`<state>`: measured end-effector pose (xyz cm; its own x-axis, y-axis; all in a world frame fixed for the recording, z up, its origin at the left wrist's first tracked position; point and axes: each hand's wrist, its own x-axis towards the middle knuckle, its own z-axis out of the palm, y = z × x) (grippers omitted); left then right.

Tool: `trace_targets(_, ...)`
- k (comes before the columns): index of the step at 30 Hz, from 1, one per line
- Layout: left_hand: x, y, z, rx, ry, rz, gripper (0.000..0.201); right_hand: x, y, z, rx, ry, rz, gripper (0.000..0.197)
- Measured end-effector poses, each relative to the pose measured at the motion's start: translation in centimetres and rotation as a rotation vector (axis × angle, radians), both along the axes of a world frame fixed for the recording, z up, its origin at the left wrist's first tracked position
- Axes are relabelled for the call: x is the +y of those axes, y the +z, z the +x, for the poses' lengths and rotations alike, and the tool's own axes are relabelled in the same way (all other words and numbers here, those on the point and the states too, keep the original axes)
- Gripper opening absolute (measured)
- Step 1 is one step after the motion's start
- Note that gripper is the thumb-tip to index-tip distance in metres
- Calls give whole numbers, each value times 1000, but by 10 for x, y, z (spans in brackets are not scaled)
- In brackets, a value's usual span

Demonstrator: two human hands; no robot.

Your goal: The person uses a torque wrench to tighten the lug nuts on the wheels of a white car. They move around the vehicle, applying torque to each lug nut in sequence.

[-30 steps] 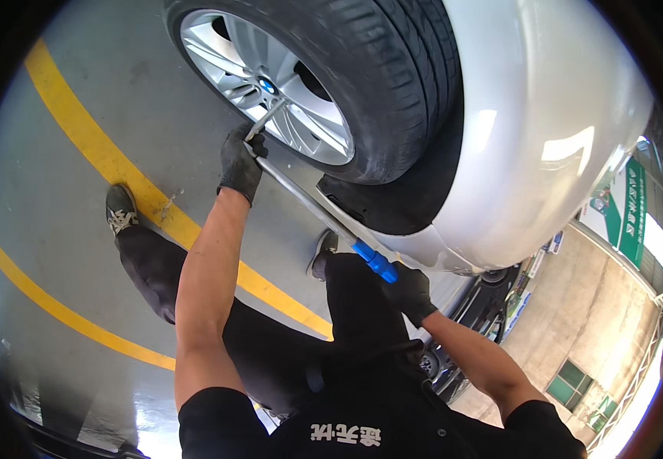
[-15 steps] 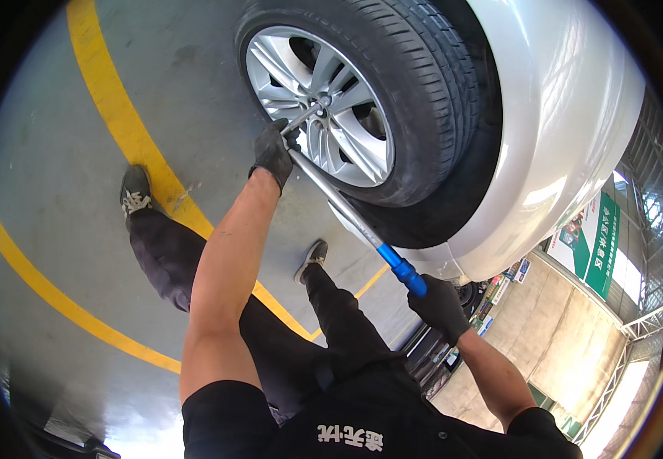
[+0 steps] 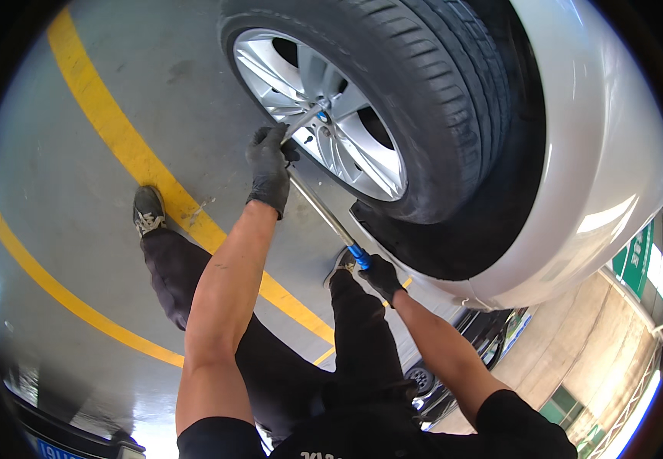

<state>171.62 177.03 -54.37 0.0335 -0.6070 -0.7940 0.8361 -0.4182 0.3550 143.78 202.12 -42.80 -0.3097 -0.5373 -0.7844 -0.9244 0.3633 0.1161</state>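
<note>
Black gloves cover both hands, which share one long wrench [image 3: 324, 210] set on a lug of the silver wheel [image 3: 324, 126]. The left hand [image 3: 268, 170] wraps tightly round the bar just below the socket head, its grip closed on the steel; held that close to the hub, it seems to steady the head so the socket sits square on the bolt. The right hand [image 3: 381, 277] is closed on the far end, just past the blue handle [image 3: 359, 256], where leverage is greatest. The bar runs from the hub down and outward toward that lower grip, crossing the tyre [image 3: 423, 115] edge. Below the left grip, the person's legs spread wide over the grey floor [image 3: 63, 199], one shoe [image 3: 148, 210] beside a yellow line [image 3: 132, 145], likely for bracing against the pull.
</note>
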Motion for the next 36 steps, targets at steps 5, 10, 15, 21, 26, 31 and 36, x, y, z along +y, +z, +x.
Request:
trace_targets(5, -5, 1, 22, 185, -5, 122, 11, -47, 181, 60, 88, -21, 46, 40)
trace_targets(10, -6, 0, 11, 133, -9, 116, 12, -35, 163, 51, 55, 0, -46, 30)
trace_targets(15, -7, 8, -3, -12, -12, 90, 16, 1, 62, 8, 135, 82, -204, 13)
trace_targets(21, -6, -2, 14, -69, -2, 69, 18, 4, 40, 19, 154, 99, -193, 12)
trace_targets(26, -1, -10, 6, -81, -7, -73, 16, 21, -10, 0, 36, 107, -473, 12)
trace_targets(31, -1, -9, 8, -49, -29, -40, 16, 4, 33, 10, 83, 136, -319, 16)
trace_targets(36, 23, -16, 22, 145, 34, 92, 13, -37, 152, 34, 23, 189, -105, 28)
